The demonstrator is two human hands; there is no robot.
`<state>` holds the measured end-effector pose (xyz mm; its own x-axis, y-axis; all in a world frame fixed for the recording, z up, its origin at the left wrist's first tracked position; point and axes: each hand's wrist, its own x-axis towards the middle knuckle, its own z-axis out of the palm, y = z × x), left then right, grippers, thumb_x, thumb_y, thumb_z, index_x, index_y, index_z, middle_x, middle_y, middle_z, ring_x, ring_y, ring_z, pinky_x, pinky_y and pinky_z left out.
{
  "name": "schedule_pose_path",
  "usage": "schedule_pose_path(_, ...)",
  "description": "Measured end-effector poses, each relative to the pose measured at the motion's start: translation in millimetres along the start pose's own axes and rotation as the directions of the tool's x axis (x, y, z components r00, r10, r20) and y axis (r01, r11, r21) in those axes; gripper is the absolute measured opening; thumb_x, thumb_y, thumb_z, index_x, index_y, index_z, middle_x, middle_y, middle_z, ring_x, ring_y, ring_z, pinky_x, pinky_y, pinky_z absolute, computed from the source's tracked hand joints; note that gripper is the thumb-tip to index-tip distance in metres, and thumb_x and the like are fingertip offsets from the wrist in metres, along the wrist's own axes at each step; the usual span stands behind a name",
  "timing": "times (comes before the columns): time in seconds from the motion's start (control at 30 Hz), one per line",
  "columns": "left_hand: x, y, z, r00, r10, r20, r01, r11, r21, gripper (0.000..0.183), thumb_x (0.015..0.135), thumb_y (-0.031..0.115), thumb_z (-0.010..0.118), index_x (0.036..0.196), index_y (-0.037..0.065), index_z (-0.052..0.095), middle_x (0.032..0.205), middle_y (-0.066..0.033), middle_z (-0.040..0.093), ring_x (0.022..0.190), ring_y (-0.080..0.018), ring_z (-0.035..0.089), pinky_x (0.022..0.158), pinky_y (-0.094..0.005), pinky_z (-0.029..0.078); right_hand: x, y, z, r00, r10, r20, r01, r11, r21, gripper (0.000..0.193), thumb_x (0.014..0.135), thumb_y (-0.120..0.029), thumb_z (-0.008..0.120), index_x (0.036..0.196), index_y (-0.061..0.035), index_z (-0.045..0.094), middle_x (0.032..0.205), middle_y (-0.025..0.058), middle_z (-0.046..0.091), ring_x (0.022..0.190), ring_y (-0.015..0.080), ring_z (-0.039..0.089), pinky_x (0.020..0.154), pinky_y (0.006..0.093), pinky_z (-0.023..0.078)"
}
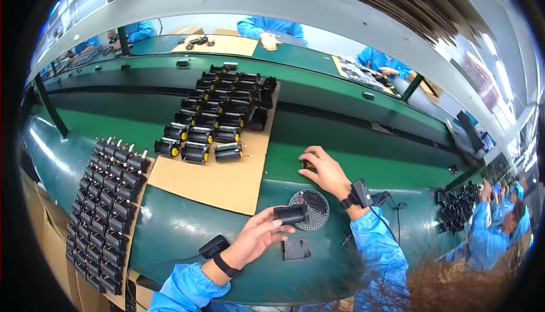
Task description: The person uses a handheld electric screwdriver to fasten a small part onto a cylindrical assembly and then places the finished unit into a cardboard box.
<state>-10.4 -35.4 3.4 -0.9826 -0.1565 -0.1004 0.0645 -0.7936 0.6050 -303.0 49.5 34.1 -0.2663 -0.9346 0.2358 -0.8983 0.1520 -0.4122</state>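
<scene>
A short black plastic cylinder [290,214] sits clamped in the left hand [258,237], just near of a round perforated grille [313,207] on the green counter [181,221]. The right hand [323,170] presses closed fingers on a small dark part farther off.

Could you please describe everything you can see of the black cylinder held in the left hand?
The black cylinder is a short, stubby part, dark and matte, looking like plastic or metal. It lies roughly level, its long side running left to right, lifted above the green table just in front of a round perforated disc. The left hand pinches its left end between thumb and fingertips; nothing else touches it.
</scene>
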Motion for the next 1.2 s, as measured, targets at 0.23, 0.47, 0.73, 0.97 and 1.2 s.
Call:
schedule_pose_path(0.23, -7, 4, 2, 1.0, 0.006, -0.016, -0.006, 1.0, 0.014, 0.044, 0.106, 0.013, 0.058, 0.148, 0.002, 0.049, 0.14, -0.013, 0.061, 0.12, -0.0254, 0.067, 0.094, -0.0361, 0.056, 0, 13, 4, 0.986, -0.163, 0.045, 0.165, 0.985, -0.055, 0.038, 0.095, -0.025, 0.076, 0.129, -0.0076, 0.07, 0.14, 0.0123, 0.06, 0.118, 0.0327, 0.067, 0.097, 0.04, 0.057)
schedule_pose_path(0.47, -7, 3, -2, 0.997, 0.025, -0.071, -0.023, 0.999, 0.022, 0.042, 0.106, 0.014, 0.06, 0.146, 0.002, 0.051, 0.14, -0.0126, 0.062, 0.121, -0.0249, 0.066, 0.096, -0.037, 0.055, 9, 4, 2, 0.994, 0.069, -0.087, -0.038, 0.948, 0.315, 0.024, 0.102, -0.02, 0.07, 0.117, -0.0015, 0.074, 0.113, 0.0118, 0.073, 0.098, 0.022, 0.072, 0.082, 0.0327, 0.058)
schedule_pose_path(0.73, -7, -2, -7, 0.999, 0.018, -0.038, -0.017, 1.0, 0.019, 0.043, 0.106, 0.015, 0.06, 0.146, 0.003, 0.051, 0.137, -0.0106, 0.062, 0.119, -0.0229, 0.066, 0.095, -0.0355, 0.054, -3, 27, -10, 0.999, 0.051, -0.014, -0.043, 0.935, 0.352, 0.024, 0.103, -0.016, 0.066, 0.122, -0.0046, 0.074, 0.125, 0.0113, 0.069, 0.118, 0.0275, 0.065, 0.098, 0.037, 0.052)
schedule_pose_path(0.97, -4, -5, -8, 0.998, 0.009, -0.069, -0.006, 0.999, 0.044, 0.04, 0.106, 0.01, 0.058, 0.145, 0.003, 0.052, 0.138, -0.0111, 0.063, 0.12, -0.0244, 0.066, 0.095, -0.0362, 0.054, -13, 34, -27, 0.983, 0.154, 0.096, -0.165, 0.979, 0.119, 0.025, 0.101, -0.02, 0.066, 0.119, -0.0054, 0.075, 0.116, 0.0146, 0.073, 0.11, 0.0324, 0.068, 0.094, 0.0404, 0.054)
schedule_pose_path(1.2, 0, -2, -6, 0.998, 0.005, -0.055, -0.002, 0.998, 0.062, 0.041, 0.106, 0.012, 0.059, 0.145, 0.004, 0.053, 0.133, -0.0079, 0.063, 0.118, -0.0209, 0.067, 0.095, -0.0343, 0.053, -1, 0, -7, 0.965, 0.263, -0.005, -0.263, 0.964, -0.048, 0.036, 0.092, -0.039, 0.078, 0.105, -0.0055, 0.076, 0.097, 0.0082, 0.07, 0.088, 0.0249, 0.068, 0.078, 0.0381, 0.056)
